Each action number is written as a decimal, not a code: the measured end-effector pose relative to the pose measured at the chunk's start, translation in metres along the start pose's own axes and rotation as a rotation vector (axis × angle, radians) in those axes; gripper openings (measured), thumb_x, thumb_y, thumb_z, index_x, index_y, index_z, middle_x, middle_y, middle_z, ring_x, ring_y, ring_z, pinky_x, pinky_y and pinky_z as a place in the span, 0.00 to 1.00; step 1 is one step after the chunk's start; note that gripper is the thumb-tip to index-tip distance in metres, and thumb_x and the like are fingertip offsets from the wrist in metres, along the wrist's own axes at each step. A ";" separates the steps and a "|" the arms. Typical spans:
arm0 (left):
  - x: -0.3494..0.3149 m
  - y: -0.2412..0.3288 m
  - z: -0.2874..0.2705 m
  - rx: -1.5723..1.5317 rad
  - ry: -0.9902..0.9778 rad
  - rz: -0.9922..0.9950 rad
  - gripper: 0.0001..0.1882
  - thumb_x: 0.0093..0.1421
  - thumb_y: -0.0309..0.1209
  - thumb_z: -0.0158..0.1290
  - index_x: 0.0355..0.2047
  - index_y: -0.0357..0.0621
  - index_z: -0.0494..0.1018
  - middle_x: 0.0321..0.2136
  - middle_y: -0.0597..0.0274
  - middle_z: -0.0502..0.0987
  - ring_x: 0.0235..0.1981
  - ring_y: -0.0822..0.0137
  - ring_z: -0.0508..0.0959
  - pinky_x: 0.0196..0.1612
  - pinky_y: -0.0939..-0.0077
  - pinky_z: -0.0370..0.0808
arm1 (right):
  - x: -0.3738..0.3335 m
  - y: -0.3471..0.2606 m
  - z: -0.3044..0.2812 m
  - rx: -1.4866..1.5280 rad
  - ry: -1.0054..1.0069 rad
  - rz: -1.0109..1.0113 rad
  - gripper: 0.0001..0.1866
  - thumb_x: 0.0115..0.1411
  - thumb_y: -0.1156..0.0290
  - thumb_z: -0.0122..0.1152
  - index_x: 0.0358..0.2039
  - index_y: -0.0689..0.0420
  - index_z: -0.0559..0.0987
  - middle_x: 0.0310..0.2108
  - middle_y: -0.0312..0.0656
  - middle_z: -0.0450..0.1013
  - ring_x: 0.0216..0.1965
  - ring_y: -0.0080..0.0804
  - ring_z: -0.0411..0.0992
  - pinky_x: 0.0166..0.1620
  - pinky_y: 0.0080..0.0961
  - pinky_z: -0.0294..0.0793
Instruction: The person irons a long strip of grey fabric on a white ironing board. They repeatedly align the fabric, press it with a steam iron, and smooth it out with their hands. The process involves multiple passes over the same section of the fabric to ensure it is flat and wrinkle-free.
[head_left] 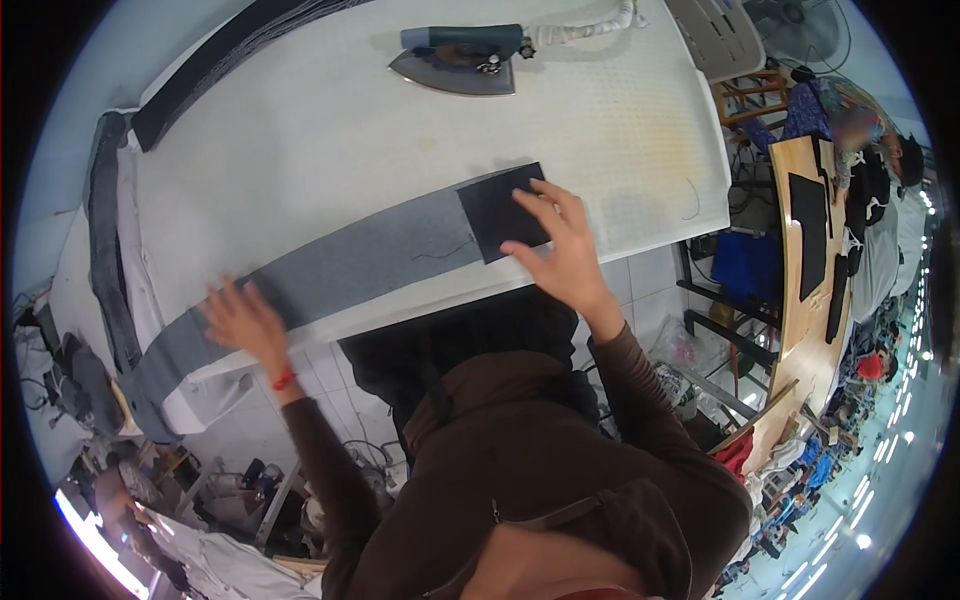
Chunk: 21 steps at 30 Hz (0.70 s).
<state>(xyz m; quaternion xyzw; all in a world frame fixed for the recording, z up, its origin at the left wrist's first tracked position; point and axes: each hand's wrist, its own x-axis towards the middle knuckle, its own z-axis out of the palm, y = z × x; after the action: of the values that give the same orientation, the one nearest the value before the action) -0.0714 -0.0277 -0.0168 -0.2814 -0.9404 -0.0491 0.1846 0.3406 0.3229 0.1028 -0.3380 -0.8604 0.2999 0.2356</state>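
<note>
A long grey fabric strip (pixel 350 245) lies along the near edge of the white padded ironing table (pixel 350 140). Its right end shows a dark, nearly black rectangular section (pixel 487 215), and a loose thread rests on the grey part beside it. My left hand (pixel 245 318) is spread flat over the strip's left part, slightly blurred. Over the right edge of the dark section, my right hand (pixel 562 245) has its thumb and fingers apart, the tips at the fabric. Farther back on the table an iron (pixel 460 65) lies with its wrapped hose running right.
A stack of dark fabric strips (pixel 225 55) lies at the far left, and more dark cloth (pixel 110 240) hangs over the left edge. To the right stand a wooden table (pixel 790 260) with dark pieces, a blue bin (pixel 747 265) and a fan (pixel 805 30). Other people work beyond.
</note>
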 end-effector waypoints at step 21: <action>0.000 0.304 -0.044 -0.697 -0.196 0.773 0.21 0.73 0.40 0.66 0.64 0.76 0.88 0.76 0.69 0.78 0.80 0.57 0.71 0.83 0.30 0.59 | -0.076 0.039 -0.030 -0.084 -0.206 -0.087 0.03 0.71 0.75 0.62 0.42 0.58 0.77 0.45 0.48 0.74 0.49 0.54 0.72 0.53 0.52 0.68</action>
<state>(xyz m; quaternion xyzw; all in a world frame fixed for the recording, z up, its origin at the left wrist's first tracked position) 0.1090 0.2179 0.0199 -0.6553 -0.7089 -0.2607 -0.0041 0.4266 0.3020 0.0825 -0.2774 -0.9057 0.2862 0.1442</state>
